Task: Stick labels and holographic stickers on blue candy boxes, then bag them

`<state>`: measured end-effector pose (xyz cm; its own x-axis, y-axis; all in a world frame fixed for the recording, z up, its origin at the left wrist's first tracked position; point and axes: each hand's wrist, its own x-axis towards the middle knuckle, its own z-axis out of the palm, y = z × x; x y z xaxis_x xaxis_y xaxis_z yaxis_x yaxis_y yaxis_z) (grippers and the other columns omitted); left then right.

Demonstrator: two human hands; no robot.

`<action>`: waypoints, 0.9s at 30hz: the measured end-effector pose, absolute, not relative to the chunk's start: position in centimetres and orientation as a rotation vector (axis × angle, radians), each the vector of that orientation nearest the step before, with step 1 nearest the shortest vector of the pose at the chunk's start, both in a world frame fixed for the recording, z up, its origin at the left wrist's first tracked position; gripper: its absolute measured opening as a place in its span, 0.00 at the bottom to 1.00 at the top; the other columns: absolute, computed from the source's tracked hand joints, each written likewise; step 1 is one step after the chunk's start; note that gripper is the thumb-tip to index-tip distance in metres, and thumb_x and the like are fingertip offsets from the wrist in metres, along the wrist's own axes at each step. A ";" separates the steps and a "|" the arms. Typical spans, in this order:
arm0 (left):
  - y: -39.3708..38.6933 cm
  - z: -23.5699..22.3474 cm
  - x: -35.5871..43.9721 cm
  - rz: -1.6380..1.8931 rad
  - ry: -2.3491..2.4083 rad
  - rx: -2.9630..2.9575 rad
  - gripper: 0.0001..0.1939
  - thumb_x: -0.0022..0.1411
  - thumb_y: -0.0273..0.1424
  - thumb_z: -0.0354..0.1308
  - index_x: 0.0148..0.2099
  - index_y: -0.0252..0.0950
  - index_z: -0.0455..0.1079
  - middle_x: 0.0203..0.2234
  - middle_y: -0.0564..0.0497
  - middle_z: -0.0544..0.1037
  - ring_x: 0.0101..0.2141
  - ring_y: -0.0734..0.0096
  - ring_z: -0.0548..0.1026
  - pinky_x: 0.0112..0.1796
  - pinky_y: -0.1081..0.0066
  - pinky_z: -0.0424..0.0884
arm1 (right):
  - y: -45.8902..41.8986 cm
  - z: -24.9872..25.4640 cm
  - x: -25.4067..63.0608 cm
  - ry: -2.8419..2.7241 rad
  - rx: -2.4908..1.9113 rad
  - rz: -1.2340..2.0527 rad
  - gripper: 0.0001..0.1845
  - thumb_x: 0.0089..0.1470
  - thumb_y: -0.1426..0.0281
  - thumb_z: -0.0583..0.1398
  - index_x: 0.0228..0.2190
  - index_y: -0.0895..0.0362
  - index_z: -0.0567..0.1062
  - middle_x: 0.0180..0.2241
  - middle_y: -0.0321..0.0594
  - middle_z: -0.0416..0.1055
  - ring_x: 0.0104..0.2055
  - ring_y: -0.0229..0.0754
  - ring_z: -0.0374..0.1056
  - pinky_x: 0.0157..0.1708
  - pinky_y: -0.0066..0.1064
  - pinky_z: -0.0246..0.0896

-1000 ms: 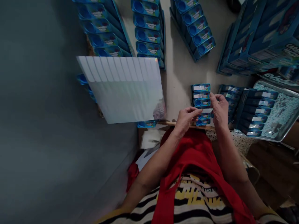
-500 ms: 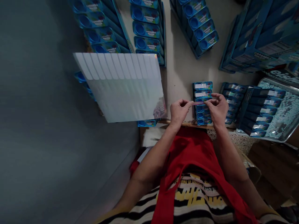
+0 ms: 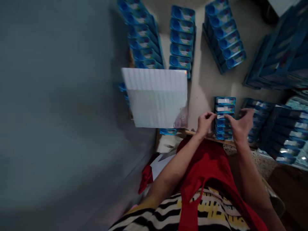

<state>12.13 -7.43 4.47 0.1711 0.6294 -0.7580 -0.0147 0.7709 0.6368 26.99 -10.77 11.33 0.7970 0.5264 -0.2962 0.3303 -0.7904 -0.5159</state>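
Observation:
A small row of blue tins [image 3: 223, 130] stands on the table in front of me, with white stickers on its upper tins. A pale sticker [image 3: 220, 117] lies across the third tin from the top. My left hand [image 3: 204, 124] pinches at the sticker's left end, thumb and forefinger pressed together. At its right end, the thumb of my right hand [image 3: 242, 125] touches down while the other fingers are spread apart and blurred. A sheet of white strip stickers [image 3: 156, 99] stands out to the left of my hands.
Boxed rows of blue tins [image 3: 181, 38] line the far side of the table [image 3: 199, 86]. More tins with stickers [image 3: 292, 134] lie to the right, beside a metal tray of pale blue pieces [image 3: 297, 104]. A grey wall [image 3: 60, 96] closes off the left.
The strip sticker held stretched between both hands is now down on the third tin. My right fingers have spread apart. The view has shifted, so everything appears further right and lower.

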 end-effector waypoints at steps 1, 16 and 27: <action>-8.0 3.9 12.7 0.533 1.331 0.459 0.18 0.52 0.42 0.75 0.33 0.37 0.72 0.25 0.57 0.73 0.28 0.75 0.71 0.34 0.74 0.67 | -11.0 10.9 27.6 -0.613 -2.547 0.614 0.37 0.33 0.49 0.76 0.40 0.51 0.69 0.31 0.33 0.71 0.33 0.46 0.69 0.38 0.39 0.64; 9.1 11.0 -10.0 0.851 2.205 1.492 0.23 0.54 0.26 0.74 0.50 0.39 0.72 0.46 0.45 0.78 0.49 0.58 0.77 0.56 0.57 0.73 | -1.2 13.6 18.6 -1.018 -2.030 0.975 0.18 0.58 0.52 0.64 0.36 0.55 0.80 0.31 0.39 0.79 0.33 0.44 0.72 0.38 0.35 0.65; 11.6 8.2 -12.6 0.723 2.042 1.249 0.28 0.48 0.26 0.73 0.51 0.37 0.70 0.33 0.56 0.74 0.32 0.72 0.73 0.39 0.71 0.72 | 1.8 8.7 13.0 -0.692 -1.851 1.120 0.22 0.43 0.52 0.71 0.31 0.55 0.75 0.28 0.32 0.75 0.32 0.40 0.69 0.36 0.31 0.65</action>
<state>-12.63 11.59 8.20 -0.3521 0.9079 -0.2277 0.5621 0.3996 0.7242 13.00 1.84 8.68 0.4474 0.7853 -0.4280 0.0318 -0.4923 -0.8699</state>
